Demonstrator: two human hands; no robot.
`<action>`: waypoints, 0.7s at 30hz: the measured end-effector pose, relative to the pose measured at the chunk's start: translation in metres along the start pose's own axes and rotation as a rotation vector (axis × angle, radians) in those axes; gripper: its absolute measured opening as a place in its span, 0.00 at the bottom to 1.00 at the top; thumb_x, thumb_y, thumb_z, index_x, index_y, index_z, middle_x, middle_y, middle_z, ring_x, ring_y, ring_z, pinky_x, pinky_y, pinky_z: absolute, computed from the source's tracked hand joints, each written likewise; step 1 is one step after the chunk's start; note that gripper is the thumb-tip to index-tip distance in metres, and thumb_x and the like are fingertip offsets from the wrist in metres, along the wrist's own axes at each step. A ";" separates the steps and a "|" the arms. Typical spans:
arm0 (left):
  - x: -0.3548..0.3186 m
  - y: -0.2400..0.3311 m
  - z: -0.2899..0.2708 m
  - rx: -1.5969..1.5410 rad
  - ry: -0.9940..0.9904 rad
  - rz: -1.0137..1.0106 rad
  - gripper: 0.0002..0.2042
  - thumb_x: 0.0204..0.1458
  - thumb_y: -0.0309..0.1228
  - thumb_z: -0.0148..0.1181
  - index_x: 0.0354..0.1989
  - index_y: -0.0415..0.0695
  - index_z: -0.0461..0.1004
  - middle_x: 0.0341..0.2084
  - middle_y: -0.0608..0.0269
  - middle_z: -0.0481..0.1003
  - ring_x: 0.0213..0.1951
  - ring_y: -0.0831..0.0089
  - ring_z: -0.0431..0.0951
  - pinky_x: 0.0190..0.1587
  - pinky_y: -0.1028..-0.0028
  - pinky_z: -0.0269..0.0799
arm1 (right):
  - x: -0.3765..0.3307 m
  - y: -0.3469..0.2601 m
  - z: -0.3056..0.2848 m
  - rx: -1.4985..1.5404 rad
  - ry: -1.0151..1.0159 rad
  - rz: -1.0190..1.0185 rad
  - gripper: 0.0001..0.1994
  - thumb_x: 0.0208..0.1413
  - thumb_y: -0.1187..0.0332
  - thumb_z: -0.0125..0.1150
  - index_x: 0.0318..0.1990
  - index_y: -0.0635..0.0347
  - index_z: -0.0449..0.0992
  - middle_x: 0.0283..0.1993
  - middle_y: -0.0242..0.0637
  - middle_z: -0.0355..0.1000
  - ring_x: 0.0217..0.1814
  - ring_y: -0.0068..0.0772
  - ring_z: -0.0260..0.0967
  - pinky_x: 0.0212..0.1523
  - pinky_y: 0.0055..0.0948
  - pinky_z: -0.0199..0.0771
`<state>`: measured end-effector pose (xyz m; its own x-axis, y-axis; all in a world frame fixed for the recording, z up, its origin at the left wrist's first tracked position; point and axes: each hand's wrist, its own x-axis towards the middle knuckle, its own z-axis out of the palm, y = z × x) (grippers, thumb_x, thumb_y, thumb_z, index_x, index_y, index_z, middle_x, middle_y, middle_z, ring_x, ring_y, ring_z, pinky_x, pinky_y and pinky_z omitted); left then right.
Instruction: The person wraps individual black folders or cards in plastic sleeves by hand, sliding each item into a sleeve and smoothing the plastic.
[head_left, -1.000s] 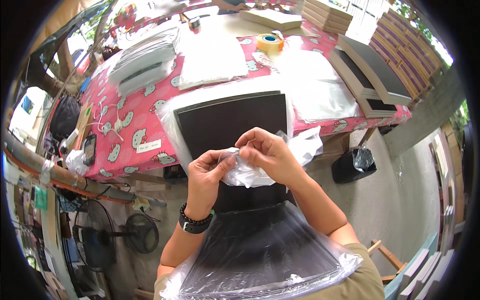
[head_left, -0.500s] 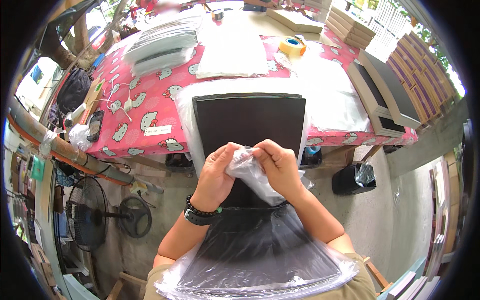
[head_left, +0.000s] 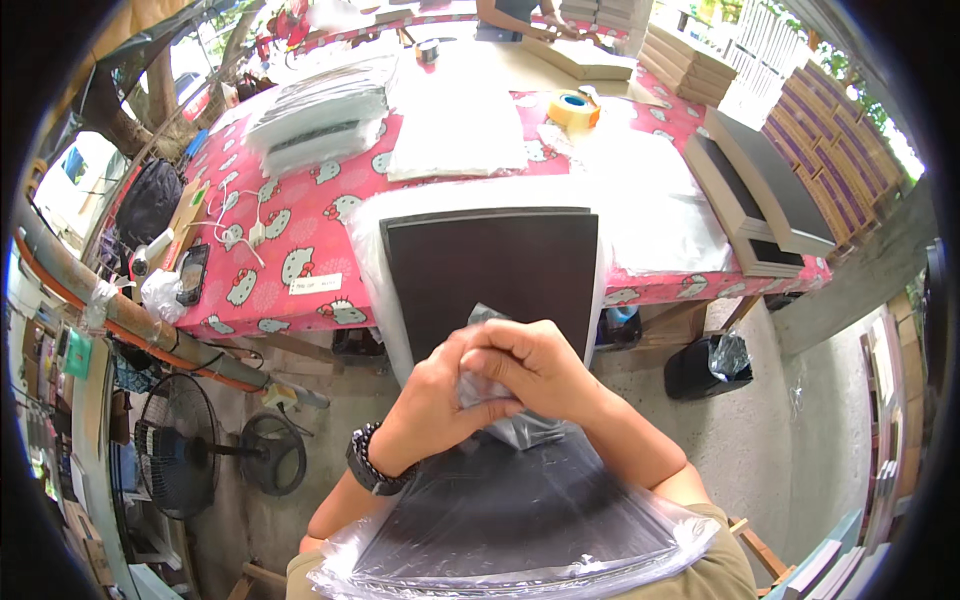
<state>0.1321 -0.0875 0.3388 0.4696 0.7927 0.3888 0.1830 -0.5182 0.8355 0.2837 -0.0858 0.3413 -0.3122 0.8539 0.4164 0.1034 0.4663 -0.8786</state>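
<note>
Between my two hands, a crumpled clear plastic bag [head_left: 522,430] is bunched up over the near end of a black flat panel [head_left: 488,265]. My left hand [head_left: 432,395] is closed round the plastic from the left. From the right, my right hand [head_left: 538,368] is closed over it too, its fingers against the left hand. The black panel lies on a white sheet [head_left: 368,240] that reaches over the table's near edge. Across my lap rests another dark panel [head_left: 515,510] covered in clear plastic, its loose film edge toward me.
The pink patterned table [head_left: 300,215] bears a stack of plastic-wrapped panels [head_left: 325,115], clear sleeves [head_left: 660,215], a yellow tape roll [head_left: 573,110] and dark boards [head_left: 740,200]. A standing fan [head_left: 178,445] is at left, a black bin [head_left: 700,370] at right. Another person's hands [head_left: 550,28] work at the far side.
My hands have come closer together and lower, squeezing the plastic into a tighter bunch. The view has shifted slightly, and more of the person at the far side shows.
</note>
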 end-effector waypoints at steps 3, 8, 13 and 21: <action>-0.007 -0.017 -0.039 -0.281 -0.459 -0.187 0.13 0.45 0.34 0.58 0.35 0.38 0.69 0.32 0.58 0.71 0.34 0.67 0.73 0.37 0.73 0.67 | -0.001 -0.019 -0.023 -0.116 -0.156 0.261 0.06 0.46 0.70 0.59 0.28 0.63 0.72 0.20 0.29 0.68 0.20 0.16 0.61 0.20 0.18 0.62; -0.034 -0.052 -0.042 -1.723 0.206 -0.223 0.21 0.52 0.50 0.41 0.39 0.46 0.70 0.34 0.59 0.73 0.37 0.63 0.73 0.43 0.60 0.68 | -0.033 0.023 -0.030 0.626 -1.089 0.020 0.08 0.42 0.70 0.63 0.26 0.66 0.73 0.21 0.35 0.70 0.22 0.23 0.64 0.25 0.22 0.63; -0.037 -0.082 -0.031 -1.638 -0.027 -0.184 0.26 0.50 0.53 0.42 0.46 0.43 0.67 0.40 0.47 0.69 0.43 0.58 0.70 0.43 0.63 0.66 | -0.048 0.054 -0.054 0.818 -0.342 -0.281 0.19 0.45 0.55 0.58 0.32 0.65 0.74 0.26 0.37 0.71 0.31 0.36 0.67 0.32 0.37 0.65; -0.078 -0.075 -0.051 -1.615 -0.031 0.085 0.28 0.48 0.49 0.47 0.51 0.40 0.61 0.46 0.53 0.65 0.46 0.64 0.67 0.49 0.58 0.60 | -0.054 0.055 -0.053 1.316 -0.602 0.093 0.26 0.45 0.50 0.56 0.44 0.64 0.68 0.36 0.42 0.70 0.34 0.38 0.67 0.33 0.35 0.68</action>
<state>0.0379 -0.0936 0.2656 0.4499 0.7642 0.4622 -0.8863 0.3184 0.3363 0.3560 -0.0940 0.2827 -0.7293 0.4890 0.4785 -0.6769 -0.4136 -0.6089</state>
